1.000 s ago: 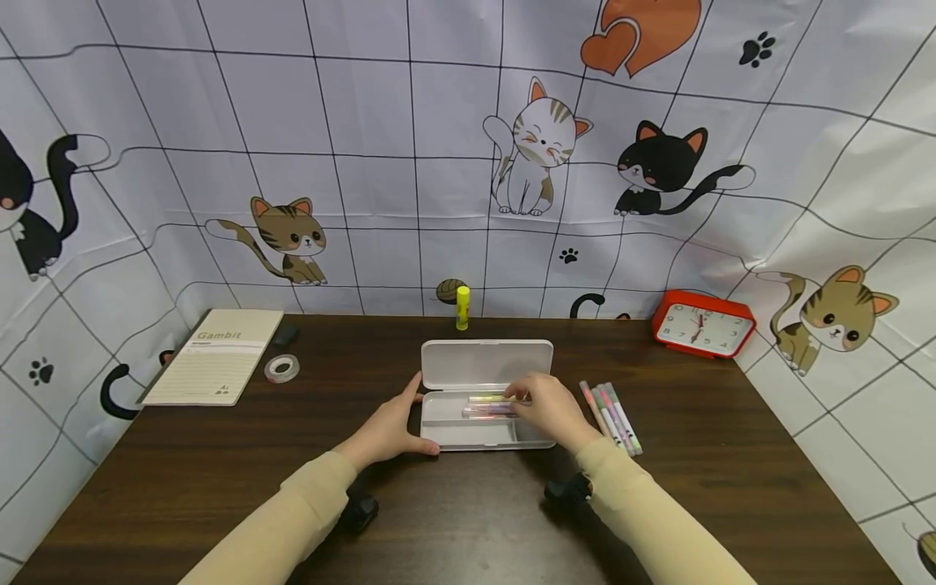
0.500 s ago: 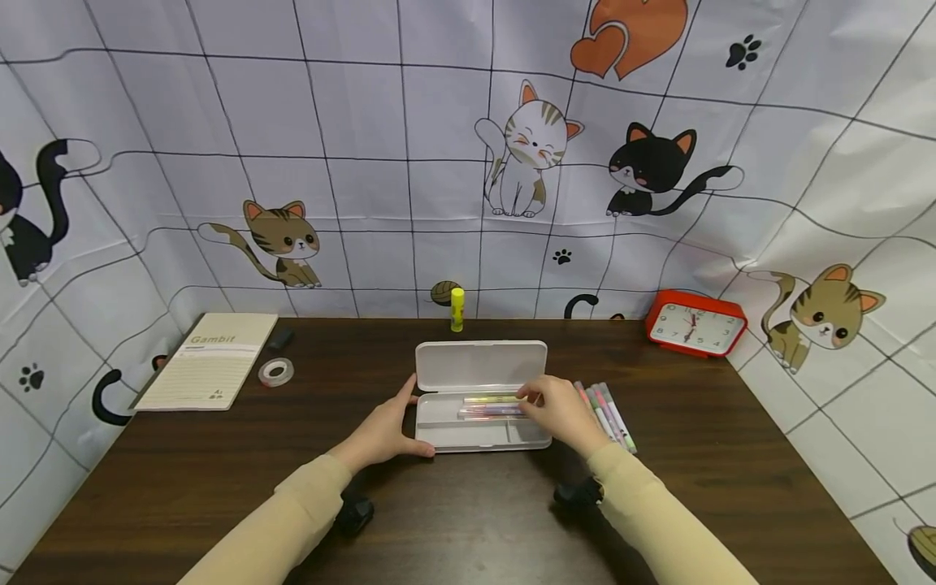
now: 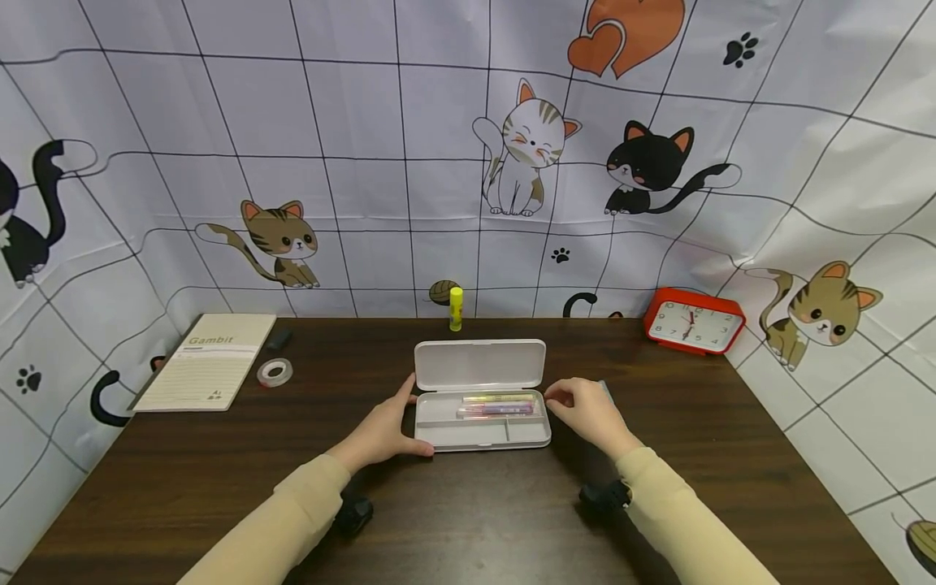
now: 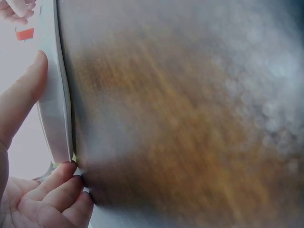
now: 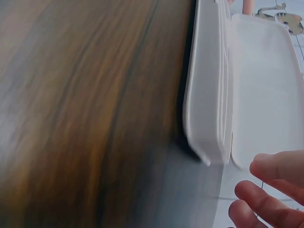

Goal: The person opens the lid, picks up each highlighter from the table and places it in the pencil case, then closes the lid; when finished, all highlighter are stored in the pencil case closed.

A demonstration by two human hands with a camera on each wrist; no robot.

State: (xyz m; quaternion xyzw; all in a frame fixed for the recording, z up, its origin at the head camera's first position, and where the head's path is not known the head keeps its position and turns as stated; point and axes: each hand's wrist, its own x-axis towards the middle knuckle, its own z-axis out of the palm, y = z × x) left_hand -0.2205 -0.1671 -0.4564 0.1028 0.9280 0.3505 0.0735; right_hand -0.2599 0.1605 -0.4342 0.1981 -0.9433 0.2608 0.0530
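Behind the table (image 3: 453, 520): a white sheet (image 3: 366, 187) printed with cartoon cats and dark grid lines.
Pad: it lay far left (image 3: 208, 366); "Gambit" could be read on its cover, the smaller print could not.
Case: it sat upright on the table (image 3: 461, 435) between the two hands, its long axis running left to right, its lid (image 3: 478, 364) tipped back.
Left hand: it gripped the left end of the case (image 3: 383, 435), thumb at the front edge, fingers toward the back.
Right hand: just off the case's right end (image 3: 591, 410), its fingers loosely bent, with nothing seen between them; a bluish edge (image 3: 606, 390) showed behind it, too little to name.
Clock: red, at the back right (image 3: 695, 322), its dial numbered, the exact time unclear.
Tape: a roll beside the pad (image 3: 275, 382), no label legible.
Tube: yellow, upright behind the case (image 3: 457, 309), its print too small to read.
Pens: they lay in the case's rear compartment (image 3: 497, 408), lengthwise along it, right of its middle; the right hand was nearer. Their markings were unreadable.
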